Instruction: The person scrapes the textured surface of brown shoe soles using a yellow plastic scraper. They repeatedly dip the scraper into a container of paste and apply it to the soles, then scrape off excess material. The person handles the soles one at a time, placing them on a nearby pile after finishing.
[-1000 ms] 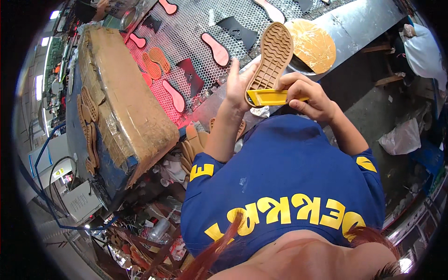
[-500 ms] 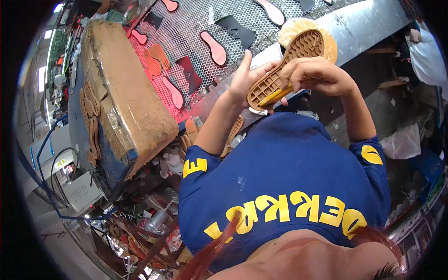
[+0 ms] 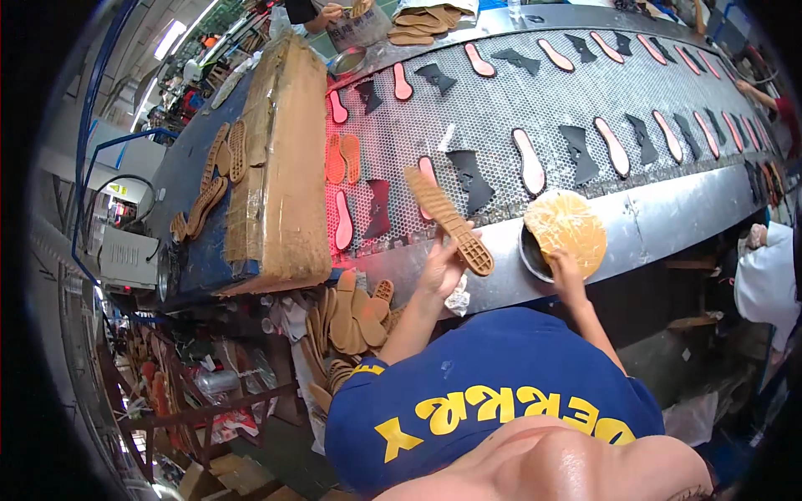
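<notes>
Head view: the left hand (image 3: 441, 265) is closed on a tan shoe sole (image 3: 448, 219), lifted above the belt (image 3: 535, 108). At three o'clock, the right hand (image 3: 565, 269) grips a glue-crusted pot (image 3: 566, 232). Gluing looks unfinished.

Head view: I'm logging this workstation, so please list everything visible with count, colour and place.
Tan shoe sole: one, held over the belt's near edge, tread side up.
Mesh conveyor belt: one, grey, curving across the top.
Pink insoles: many, spaced along the belt.
Dark cut pieces: many, black, lying between the insoles.
Orange soles: two, side by side at the belt's left end.
Glue-crusted pot: one, dark with a yellowish top, on the metal ledge.
Cardboard box: one, brown, left of the belt.
Stacked tan soles: many, below the ledge.
Left hand: holds the tan shoe sole.
Right hand: at the pot's rim.
</notes>
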{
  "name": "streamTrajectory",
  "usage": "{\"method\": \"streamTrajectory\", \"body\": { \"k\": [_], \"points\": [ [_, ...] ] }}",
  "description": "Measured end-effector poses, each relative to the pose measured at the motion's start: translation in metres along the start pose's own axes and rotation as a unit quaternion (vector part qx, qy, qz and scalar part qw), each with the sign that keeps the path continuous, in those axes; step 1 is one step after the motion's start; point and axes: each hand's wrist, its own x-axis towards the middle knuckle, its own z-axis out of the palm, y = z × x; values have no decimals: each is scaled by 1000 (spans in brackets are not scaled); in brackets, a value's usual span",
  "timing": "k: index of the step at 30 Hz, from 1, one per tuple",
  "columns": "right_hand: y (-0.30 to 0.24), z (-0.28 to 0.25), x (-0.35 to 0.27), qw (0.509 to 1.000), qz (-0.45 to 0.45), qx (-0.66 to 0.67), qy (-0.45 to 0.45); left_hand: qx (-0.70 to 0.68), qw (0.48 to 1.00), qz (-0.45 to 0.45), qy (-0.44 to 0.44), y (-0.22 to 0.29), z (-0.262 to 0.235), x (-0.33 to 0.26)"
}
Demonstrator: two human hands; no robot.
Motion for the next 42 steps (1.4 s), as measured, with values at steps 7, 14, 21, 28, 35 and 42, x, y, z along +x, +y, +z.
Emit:
{"method": "streamTrajectory", "body": {
  "k": [7,14,21,28,35,42],
  "points": [
    [23,31,-4,985,-114,-124,-45,6,997,62,43,-15,-15,-24],
    [40,53,-8,968,-130,-210,-48,379,899,183,119,-29,-30,-40],
    [35,48,-5,985,-57,-123,-111,358,902,223,93,-19,-12,-48],
    [15,31,-12,1000,-8,-16,-20,321,905,277,42,2,14,-52],
    [12,29,-13,988,87,121,48,507,793,309,-135,29,22,-28],
    [3,27,-6,976,153,112,102,324,904,210,-184,55,29,-20]
  ]
}}
